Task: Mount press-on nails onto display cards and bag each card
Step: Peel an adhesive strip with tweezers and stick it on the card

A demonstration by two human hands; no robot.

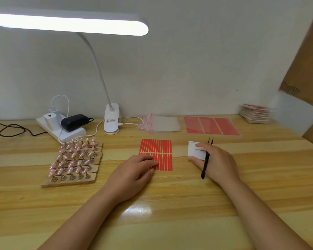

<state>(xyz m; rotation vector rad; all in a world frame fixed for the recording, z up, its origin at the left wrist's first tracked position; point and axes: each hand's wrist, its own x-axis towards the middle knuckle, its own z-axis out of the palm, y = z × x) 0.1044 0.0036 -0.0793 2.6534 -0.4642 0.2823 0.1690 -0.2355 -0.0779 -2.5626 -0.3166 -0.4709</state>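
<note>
Head view shows the left hand (134, 170) with fingers curled, fingertips pressing the near-left corner of the red strip sheet (156, 153) at the table's (170, 222) middle. Just to its right, the right hand (216, 162) pinches a white display card (196, 149) between thumb and forefinger, with black tweezers (206, 163) tucked between its fingers. Pink press-on nails (74, 157) stand on stems in wooden strips toward the left edge.

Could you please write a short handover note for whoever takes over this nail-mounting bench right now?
Left hand: fingers rest on the red adhesive strip sheet.
Right hand: holds the black tweezers and a white display card.
Pink nails all stand on their wooden holders, left.
Clear bags and spare red sheets lie at the back; a stack of cards far right.
Done: no nail mounted on this card.
Left: mounting, bagging.
</note>
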